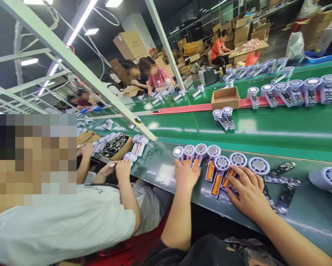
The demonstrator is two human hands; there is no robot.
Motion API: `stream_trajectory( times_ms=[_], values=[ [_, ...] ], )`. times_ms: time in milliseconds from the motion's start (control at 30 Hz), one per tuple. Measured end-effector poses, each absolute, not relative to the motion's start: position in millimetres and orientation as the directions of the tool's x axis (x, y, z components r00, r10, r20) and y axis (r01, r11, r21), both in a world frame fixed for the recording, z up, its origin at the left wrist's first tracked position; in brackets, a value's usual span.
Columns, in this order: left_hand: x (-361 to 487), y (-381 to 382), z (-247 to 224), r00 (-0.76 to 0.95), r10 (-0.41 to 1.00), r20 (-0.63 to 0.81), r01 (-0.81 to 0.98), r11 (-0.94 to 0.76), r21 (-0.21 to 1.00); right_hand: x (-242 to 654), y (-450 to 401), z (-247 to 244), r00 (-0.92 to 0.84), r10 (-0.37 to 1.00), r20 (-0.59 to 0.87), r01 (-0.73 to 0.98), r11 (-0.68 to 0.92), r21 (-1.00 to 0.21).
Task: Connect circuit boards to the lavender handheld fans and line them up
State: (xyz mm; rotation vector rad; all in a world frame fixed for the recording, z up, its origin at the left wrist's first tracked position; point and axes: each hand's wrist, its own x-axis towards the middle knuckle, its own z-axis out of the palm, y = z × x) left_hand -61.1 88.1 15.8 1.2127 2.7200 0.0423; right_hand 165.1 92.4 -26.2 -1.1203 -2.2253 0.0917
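Observation:
A row of lavender handheld fans (pixel 222 162) lies on the dark green bench, round heads away from me. Their handles are uncovered and show orange batteries (pixel 216 184). At the row's left end, my left hand (pixel 186 175) lies over the handles of the leftmost fans, fingers stretched forward, partly covering them. My right hand (pixel 247 188) is spread at the right side of the row. Its fingertips touch a handle with an orange battery (pixel 228 178), below a fan head (pixel 238 159). Several black circuit boards (pixel 285 198) lie beside my right hand, one partly behind it.
Another fan (pixel 328 178) stands at the right. A green conveyor (pixel 177 125) runs behind the bench, bearing fans and a cardboard box (pixel 225 99). At left, a co-worker in a light shirt (pixel 71 221) sits near a box of parts (pixel 128 146). A slanted metal post (pixel 99 88) crosses the view.

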Motion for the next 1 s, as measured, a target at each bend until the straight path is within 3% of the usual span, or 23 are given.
stream_trajectory(
  times_ms=[300, 400, 500, 633, 867, 967, 1000],
  values=[
    [-40, 80, 27, -0.53, 0.824, -0.199, 0.776, 0.566, 0.279, 162, 100, -37, -0.467, 0.736, 0.49, 0.705, 0.644, -0.297],
    [-39, 69, 24, -0.434, 0.888, -0.15, 0.818, 0.458, 0.347, 158, 103, -41, -0.478, 0.719, 0.504, 0.713, 0.653, -0.255],
    [-39, 66, 16, -0.349, 0.931, -0.111, 0.869, 0.365, 0.333, 151, 111, -43, -0.496, 0.702, 0.511, 0.706, 0.669, -0.232],
    [-49, 77, 11, -0.385, 0.922, -0.047, 0.874, 0.381, 0.301, 132, 127, -42, -0.551, 0.669, 0.499, 0.673, 0.71, -0.207],
    [-63, 80, 39, -0.375, 0.927, -0.019, 0.897, 0.368, 0.244, 129, 127, -14, -0.632, 0.619, 0.467, 0.624, 0.764, -0.167],
    [-63, 56, 41, -0.404, 0.911, 0.084, 0.893, 0.373, 0.253, 167, 107, 1, -0.625, 0.639, 0.448, 0.633, 0.751, -0.189],
    [-64, 47, 38, -0.359, 0.905, 0.228, 0.909, 0.283, 0.307, 181, 99, 3, -0.584, 0.679, 0.445, 0.672, 0.712, -0.204]
  ],
)
